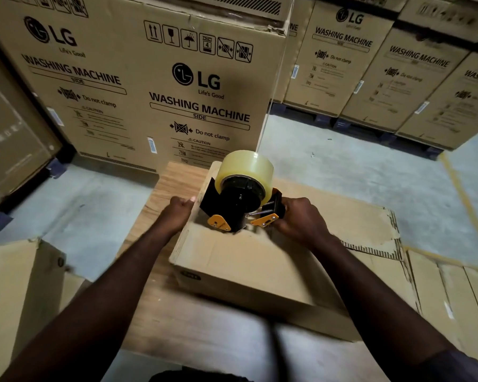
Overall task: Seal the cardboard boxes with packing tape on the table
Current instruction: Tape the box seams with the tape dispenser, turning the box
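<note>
Looking through the head view, I see the cardboard box [232, 260] lying on the wooden table [174, 177]. My right hand [298, 219] is clamped on the tape dispenser [240, 199] resting on the box's top, and my left hand [177, 213] is curled against the box's left edge. If that hold slackens, I judge the box could slide and the tape run off the seam or wrinkle. Behind the box, big cartons [196, 78] read "LG", "Life's Good", "WASHING MACHINE", "SIDE", "Do not clamp" and "CAUTION". The box's own small dark label is illegible.
</note>
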A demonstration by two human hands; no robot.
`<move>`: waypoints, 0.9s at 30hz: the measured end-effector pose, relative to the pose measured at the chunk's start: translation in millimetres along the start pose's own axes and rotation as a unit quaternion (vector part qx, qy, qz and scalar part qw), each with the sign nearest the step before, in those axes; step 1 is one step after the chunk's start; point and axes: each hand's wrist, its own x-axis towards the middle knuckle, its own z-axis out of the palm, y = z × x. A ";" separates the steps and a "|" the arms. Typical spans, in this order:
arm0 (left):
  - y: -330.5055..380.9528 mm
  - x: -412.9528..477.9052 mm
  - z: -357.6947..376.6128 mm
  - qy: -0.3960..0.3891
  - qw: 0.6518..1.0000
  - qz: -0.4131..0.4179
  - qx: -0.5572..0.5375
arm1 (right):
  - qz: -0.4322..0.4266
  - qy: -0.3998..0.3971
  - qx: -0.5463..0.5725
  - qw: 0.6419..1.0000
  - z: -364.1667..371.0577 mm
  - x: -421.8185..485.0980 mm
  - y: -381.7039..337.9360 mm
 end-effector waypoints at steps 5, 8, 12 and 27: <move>-33.8 11.5 5.3 0.006 0.998 -0.017 -0.057 | -0.009 -0.008 0.003 1.000 0.3 -0.4 3.4; -14.3 -5.3 8.2 0.119 0.989 0.045 -0.079 | -0.014 -0.040 0.036 0.998 -1.2 3.0 7.1; 9.6 -21.0 16.4 0.103 0.984 0.130 -0.072 | -0.005 -0.131 0.081 0.988 -9.8 11.2 3.9; 8.6 -27.2 26.1 0.166 0.963 0.202 0.065 | -0.016 -0.125 -0.074 0.989 -62.3 -31.9 76.2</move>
